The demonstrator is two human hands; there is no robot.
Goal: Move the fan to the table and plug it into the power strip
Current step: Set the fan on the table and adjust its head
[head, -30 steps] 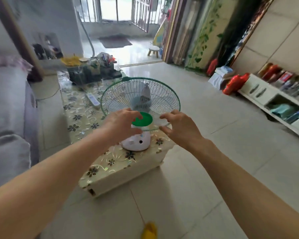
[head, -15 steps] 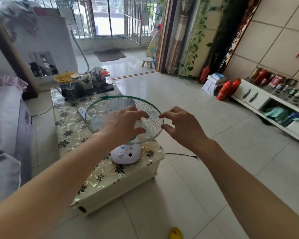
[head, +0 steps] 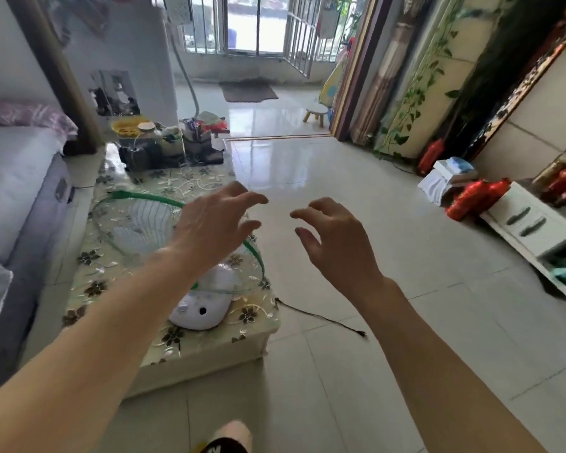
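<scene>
Risk at this moment lies chiefly with the cord, which is seen trailing off the near right edge of the table and across the floor tiles, its plug end lying loose on the floor well apart from anything it could be plugged into. The fan is already set on the near end of the table, its white base close to the near right corner and its green-rimmed grille tilted back toward the far left. Both hands are held above and clear of it: the left hand is spread with fingers loosely curled over the grille, nothing gripped, and the right hand is likewise open and empty, out over the floor to the right of the table. Because the base sits so near the corner, a snag on the trailing cord by a foot could probably drag the fan off the edge. The power strip cannot be made out with certainty; part of the table is hidden behind the left forearm and the grille, so a blind reach around the grille could knock the head over or catch fingers in the wires. The clutter at the far end of the table could also be upset if the cord is swept across the top.
</scene>
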